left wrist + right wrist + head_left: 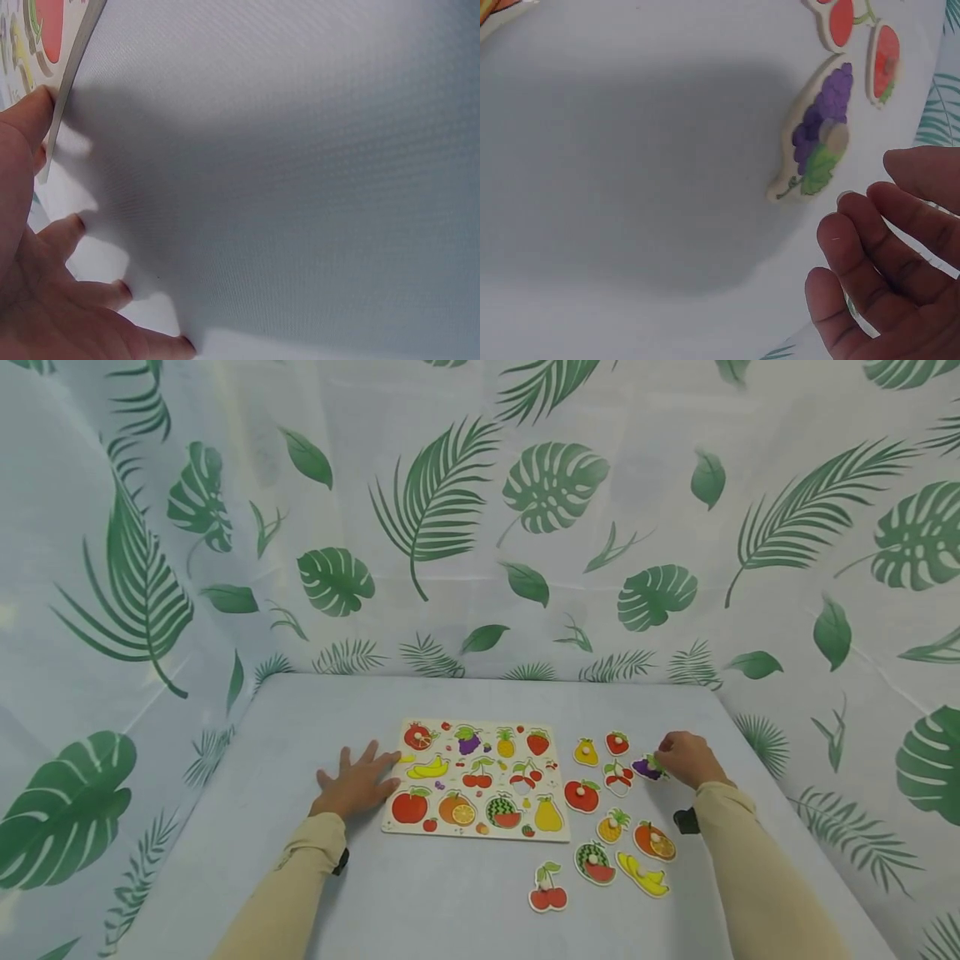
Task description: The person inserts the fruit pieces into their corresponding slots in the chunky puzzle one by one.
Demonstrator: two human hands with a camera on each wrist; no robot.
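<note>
A flat fruit puzzle board (pixel 540 835) lies on the table, printed with several fruits. My left hand (pixel 358 783) is at its left side with fingers spread; in the left wrist view the thumb (pixel 36 112) touches the board's edge and the other fingertips reach the table. My right hand (pixel 690 758) is beside the grape piece (pixel 826 112), which has a small knob and lies flat on the table. In the right wrist view, thumb and fingers are loosely bent, apart from the piece, with nothing between them.
Right of the board lie knobbed pieces: pear (pixel 586 752), strawberry (pixel 617 743), apple (pixel 582 796), radish-like piece (pixel 618 777), pineapple (pixel 612 827), orange (pixel 655 842), watermelon (pixel 595 863) and bananas (pixel 642 874). Cherries (pixel 548 893) lie nearer the front. A leaf-patterned curtain (pixel 465 627) stands behind.
</note>
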